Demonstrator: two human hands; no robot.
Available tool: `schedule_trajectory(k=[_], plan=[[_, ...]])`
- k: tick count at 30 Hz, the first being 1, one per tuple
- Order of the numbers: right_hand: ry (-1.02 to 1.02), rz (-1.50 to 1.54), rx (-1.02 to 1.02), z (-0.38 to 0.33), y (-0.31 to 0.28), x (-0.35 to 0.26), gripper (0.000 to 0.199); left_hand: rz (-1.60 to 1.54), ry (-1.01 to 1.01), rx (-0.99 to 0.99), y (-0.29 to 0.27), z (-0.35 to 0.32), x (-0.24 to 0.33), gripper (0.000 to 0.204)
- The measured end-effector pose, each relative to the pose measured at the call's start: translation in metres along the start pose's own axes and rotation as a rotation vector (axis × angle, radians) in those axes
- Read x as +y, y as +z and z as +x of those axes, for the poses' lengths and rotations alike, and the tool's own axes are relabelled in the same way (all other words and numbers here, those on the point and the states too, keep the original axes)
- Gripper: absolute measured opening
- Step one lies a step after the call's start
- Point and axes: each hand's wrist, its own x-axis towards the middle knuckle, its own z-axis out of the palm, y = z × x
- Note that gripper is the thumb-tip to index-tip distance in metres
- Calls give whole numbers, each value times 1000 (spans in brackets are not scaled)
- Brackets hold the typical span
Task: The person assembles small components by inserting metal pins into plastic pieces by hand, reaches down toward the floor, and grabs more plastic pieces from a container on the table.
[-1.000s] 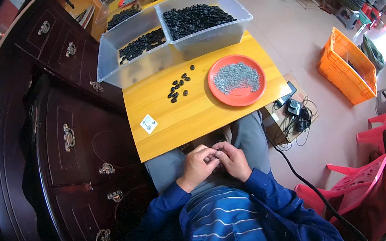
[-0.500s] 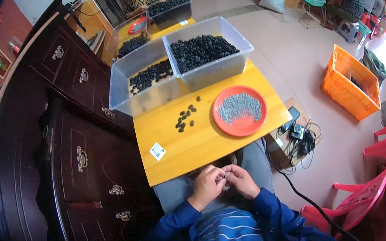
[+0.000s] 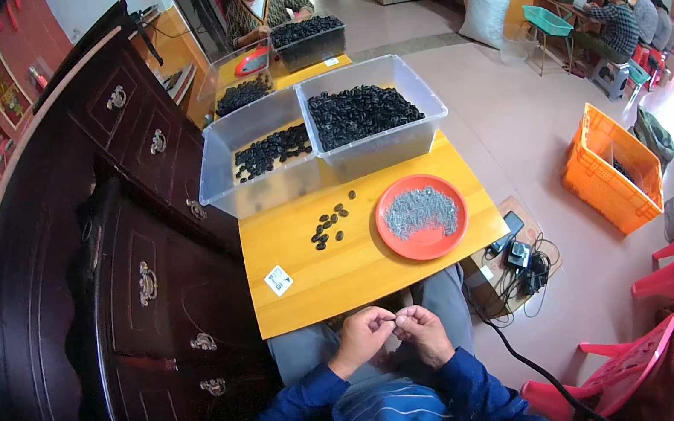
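Head view: left hand [image 3: 361,338] and right hand [image 3: 423,333] meet over the lap at 6 o'clock, fingertips pressed together on something too small to identify. Yellow table [image 3: 346,274] just above them. Loose dark pieces [image 3: 329,225] at table centre, orange plate [image 3: 421,217] of grey bits at 3 o'clock. Two clear bins [image 3: 318,140] at 12 o'clock.

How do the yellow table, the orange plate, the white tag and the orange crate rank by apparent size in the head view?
1. yellow table
2. orange crate, though it sits farther away
3. orange plate
4. white tag
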Motion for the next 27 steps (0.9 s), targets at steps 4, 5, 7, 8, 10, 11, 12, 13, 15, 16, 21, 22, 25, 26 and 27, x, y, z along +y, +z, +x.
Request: schedule_trajectory(k=[4,5,7,8,10,11,12,13,15,16,21,22,25,26,27], plan=[[71,244,53,-2,4,1,8,-124,-17,59,14,5,-6,9],[85,303,71,-4,3,1,7,-207,-39,67,18,5,-6,9],[46,284,78,-3,2,-2,9,-211,-17,44,22,9,1,8],[53,247,129,-4,2,-5,10,-275,-45,16,24,13,9,8],[68,249,100,-4,5,-9,11,-212,-32,3,21,16,15,9],[73,270,111,-4,7,-11,12,-97,19,3,19,20,14,10],[76,275,131,-4,3,-11,12,-60,53,-27,19,26,14,10],[36,299,133,-4,-3,-9,12,-63,63,-44,21,31,15,9],[-3,327,142,-2,-11,-9,11,0,99,-124,19,46,31,8],[-13,285,172,-3,-15,-12,11,59,152,-106,21,55,34,8],[-56,129,212,-5,-19,-22,7,343,379,10,25,114,62,10],[-53,131,215,-5,-20,-20,7,343,375,7,29,127,62,10],[-90,145,190,-3,-24,-17,6,447,474,-5,42,162,52,9],[-99,159,197,-3,-25,-16,7,473,473,-60,47,173,51,8],[-108,173,202,-3,-26,-16,7,499,472,-113,53,181,50,8]])
